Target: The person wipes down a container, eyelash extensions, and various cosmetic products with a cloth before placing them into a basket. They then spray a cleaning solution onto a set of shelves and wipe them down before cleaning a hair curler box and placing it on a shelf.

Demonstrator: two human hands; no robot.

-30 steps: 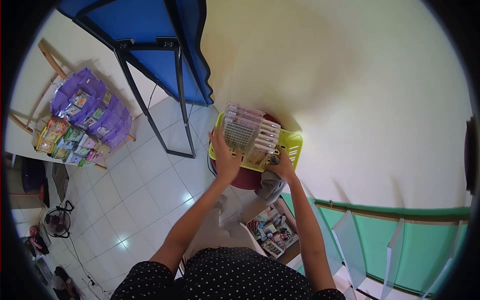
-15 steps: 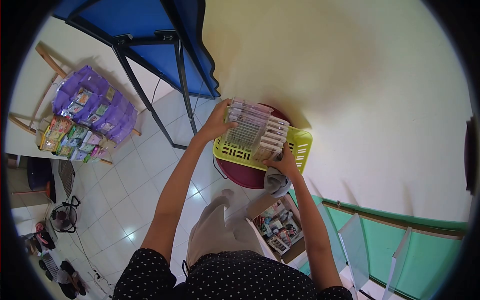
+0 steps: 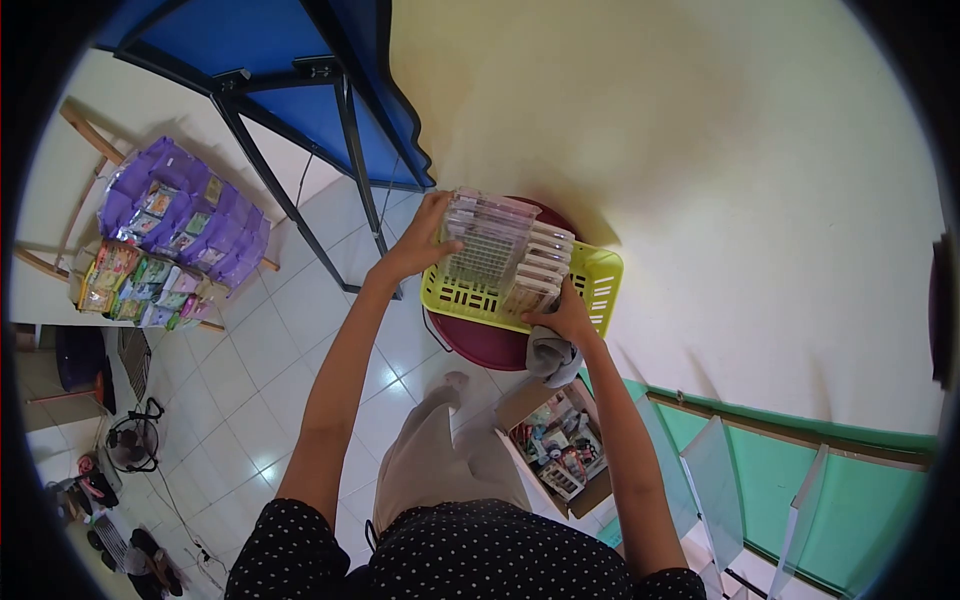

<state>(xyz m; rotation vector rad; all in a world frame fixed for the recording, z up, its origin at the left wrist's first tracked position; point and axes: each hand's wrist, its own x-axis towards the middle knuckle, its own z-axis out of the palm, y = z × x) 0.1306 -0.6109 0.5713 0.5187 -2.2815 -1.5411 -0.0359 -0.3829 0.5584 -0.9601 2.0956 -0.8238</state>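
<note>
Several clear plastic cases point(image 3: 488, 240) stand in a stack over a yellow-green basket point(image 3: 598, 285), which rests on a dark red round stool or tub point(image 3: 480, 345). On the left side of the stack, my left hand point(image 3: 428, 240) grips the clear cases, thumb on the near face. My right hand point(image 3: 566, 315) holds the lower right end of the stack, where several pale-edged cases point(image 3: 545, 262) lie side by side. A grey cloth point(image 3: 552, 357) hangs at the basket's near edge, just below my right hand.
An open cardboard box point(image 3: 558, 440) of small items sits on the tiled floor near my legs. A blue folding table point(image 3: 290, 110) leans at the upper left. Beyond it hangs a purple pocket organiser point(image 3: 180, 215). Green shelving point(image 3: 780, 490) stands at the lower right; a fan point(image 3: 132, 440) at the left.
The view has shifted slightly. Both hands keep their hold on the cases, which sit slightly further left and higher in view.
</note>
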